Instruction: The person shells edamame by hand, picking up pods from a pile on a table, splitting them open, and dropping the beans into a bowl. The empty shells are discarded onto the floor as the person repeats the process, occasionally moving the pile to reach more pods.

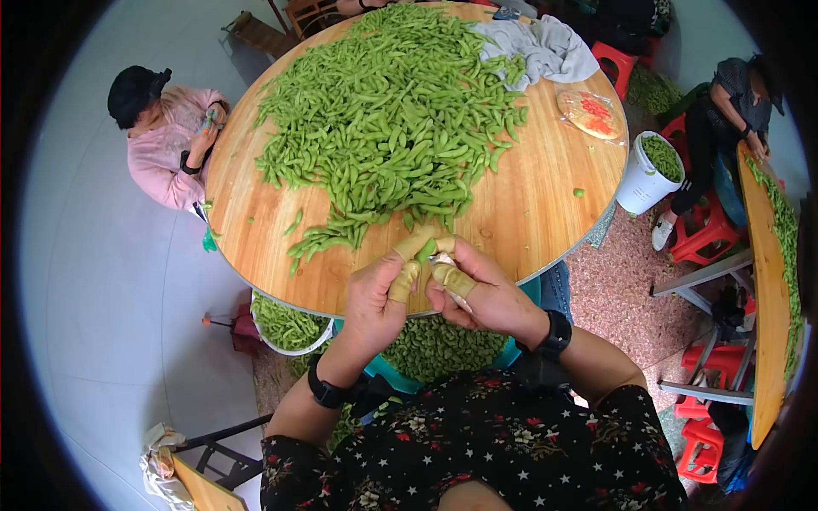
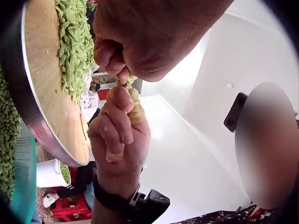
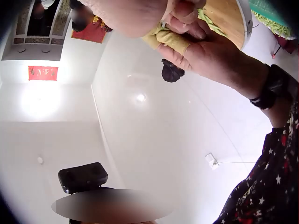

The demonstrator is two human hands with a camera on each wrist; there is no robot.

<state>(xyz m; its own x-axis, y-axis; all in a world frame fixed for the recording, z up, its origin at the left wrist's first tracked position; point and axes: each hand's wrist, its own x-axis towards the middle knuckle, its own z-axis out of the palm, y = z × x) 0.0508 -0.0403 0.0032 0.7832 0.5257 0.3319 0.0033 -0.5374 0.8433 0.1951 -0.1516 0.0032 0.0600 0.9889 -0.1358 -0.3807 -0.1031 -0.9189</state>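
Both hands meet over the near edge of the round wooden table [image 1: 545,200], close to the pile of green soybean pods [image 1: 383,111]. Between the fingertips is a small green soybean pod [image 1: 426,250]. My left hand [image 1: 377,294] pinches it from one side, and my right hand [image 1: 492,298] pinches it from the other. Yellowish wraps cover several fingers and thumbs. In the left wrist view, the right hand [image 2: 119,140] has its fingers curled, its tips meeting those of the left hand [image 2: 140,42]. The right wrist view shows the left hand [image 3: 210,58] partly behind the right hand [image 3: 131,16].
Under the table edge stand a teal basin [image 1: 375,368] of shelled beans and a white bucket [image 1: 298,347] of pods. A grey cloth [image 1: 545,51] and a wrapped flat round item [image 1: 588,115] lie on the table. Another person [image 1: 170,140] sits at left; a white bucket [image 1: 641,183] stands at right.
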